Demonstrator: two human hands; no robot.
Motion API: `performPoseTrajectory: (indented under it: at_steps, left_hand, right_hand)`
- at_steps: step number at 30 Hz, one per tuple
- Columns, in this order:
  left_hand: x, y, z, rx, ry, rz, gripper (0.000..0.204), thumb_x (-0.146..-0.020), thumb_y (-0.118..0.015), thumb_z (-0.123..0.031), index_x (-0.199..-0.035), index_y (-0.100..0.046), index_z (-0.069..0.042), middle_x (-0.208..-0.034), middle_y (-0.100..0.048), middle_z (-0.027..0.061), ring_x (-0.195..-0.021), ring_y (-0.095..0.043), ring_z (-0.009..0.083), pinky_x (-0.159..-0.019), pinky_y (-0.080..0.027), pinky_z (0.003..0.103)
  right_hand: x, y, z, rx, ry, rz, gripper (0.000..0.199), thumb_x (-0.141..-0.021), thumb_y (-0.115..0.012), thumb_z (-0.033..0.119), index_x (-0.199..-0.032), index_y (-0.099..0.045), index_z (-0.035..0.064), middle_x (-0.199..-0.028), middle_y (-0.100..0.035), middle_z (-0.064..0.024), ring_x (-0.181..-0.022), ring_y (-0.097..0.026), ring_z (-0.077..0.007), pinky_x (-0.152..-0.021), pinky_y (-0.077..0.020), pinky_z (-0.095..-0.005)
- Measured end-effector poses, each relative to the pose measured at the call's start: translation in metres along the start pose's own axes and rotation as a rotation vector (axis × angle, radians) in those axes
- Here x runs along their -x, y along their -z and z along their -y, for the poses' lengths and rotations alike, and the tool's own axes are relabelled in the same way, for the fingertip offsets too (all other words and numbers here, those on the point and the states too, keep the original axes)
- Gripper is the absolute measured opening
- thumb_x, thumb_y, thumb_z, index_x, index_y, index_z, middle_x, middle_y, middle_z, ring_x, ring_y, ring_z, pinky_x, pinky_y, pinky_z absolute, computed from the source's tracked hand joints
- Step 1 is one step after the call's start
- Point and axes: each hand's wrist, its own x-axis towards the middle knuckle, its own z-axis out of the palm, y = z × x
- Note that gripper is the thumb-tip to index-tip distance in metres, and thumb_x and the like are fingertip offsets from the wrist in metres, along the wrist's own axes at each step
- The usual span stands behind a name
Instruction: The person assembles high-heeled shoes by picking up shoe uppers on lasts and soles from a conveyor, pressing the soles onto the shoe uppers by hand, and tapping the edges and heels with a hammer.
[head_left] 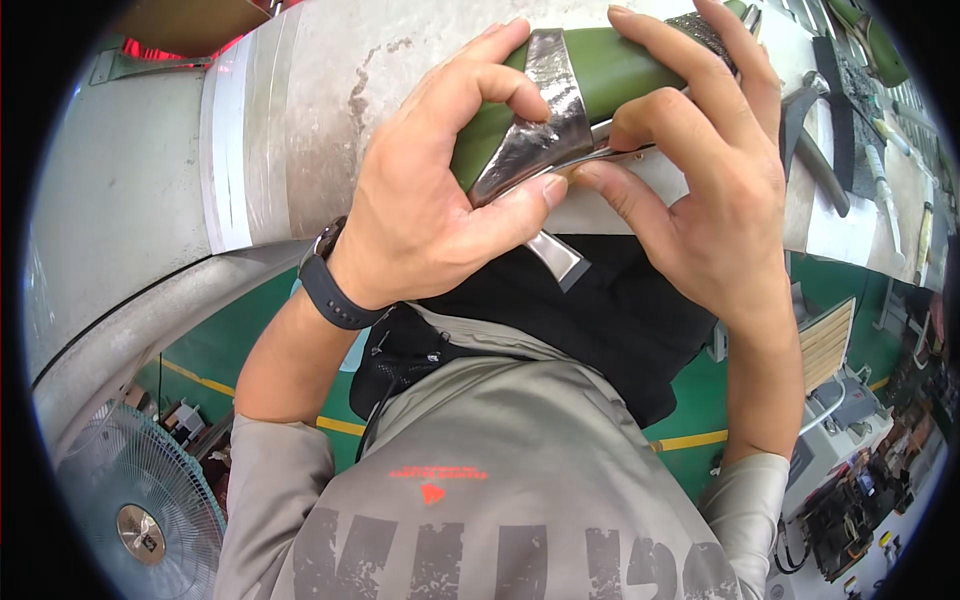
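Between my hands is a smooth green form that looks like a shoe last (625, 72), lying over the pale worn work surface. A shiny silver strap (550, 70) wraps across it, and a loose strap end (558, 262) with a dark tip hangs below. My left hand (415, 190) is closed around the last's left part, its thumb pressed along the strap's lower edge. My right hand (725, 190) curls over the right part, with thumb and index finger meeting at the near edge. The fingertips hide exactly what is pinched there. A dark textured piece shows behind my right fingers.
Right of my hand lies a metal-headed tool with a dark handle (822, 170). Thin brush-like tools (884, 200) lie beyond it. Another green form (880, 45) is at the far right. A fan (140, 500) stands on the lower left, above green floor with yellow lines.
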Motion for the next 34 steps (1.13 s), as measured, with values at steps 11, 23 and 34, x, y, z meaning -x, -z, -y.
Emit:
performPoseTrajectory:
  at_steps: [11,23,34]
  left_hand:
    - [-0.007,-0.009,-0.02,0.067,0.026,-0.05,0.033,-0.081,-0.072,-0.006,-0.11,-0.058,-0.002,-0.153,-0.051,0.0292,-0.133,-0.056,0.0242,-0.11,-0.042,0.035]
    - [-0.028,0.002,-0.012,-0.011,0.237,0.136,0.033,-0.083,-0.085,-0.016,-0.102,-0.06,-0.008,-0.15,-0.051,0.0374,-0.15,-0.042,0.0353,-0.119,-0.034,0.038]
    - [-0.047,-0.019,-0.034,0.045,0.197,0.169,0.037,-0.081,-0.086,-0.021,-0.101,-0.058,-0.008,-0.148,-0.052,0.0374,-0.151,-0.041,0.0361,-0.119,-0.033,0.037]
  right_hand:
    - [0.008,0.005,0.005,0.04,0.032,0.005,0.029,-0.069,-0.09,0.012,-0.084,-0.067,0.0063,-0.137,-0.064,-0.0187,-0.137,-0.049,-0.0471,-0.111,-0.0429,-0.0546]
    - [0.009,0.001,-0.039,-0.025,0.244,-0.174,0.028,-0.07,-0.088,0.008,-0.084,-0.065,0.0049,-0.134,-0.064,-0.0223,-0.132,-0.053,-0.0481,-0.109,-0.0451,-0.0541]
    - [0.016,0.001,-0.049,-0.032,0.174,-0.109,0.023,-0.071,-0.084,0.004,-0.084,-0.065,0.0059,-0.134,-0.062,-0.0231,-0.133,-0.052,-0.0481,-0.11,-0.0443,-0.0546]
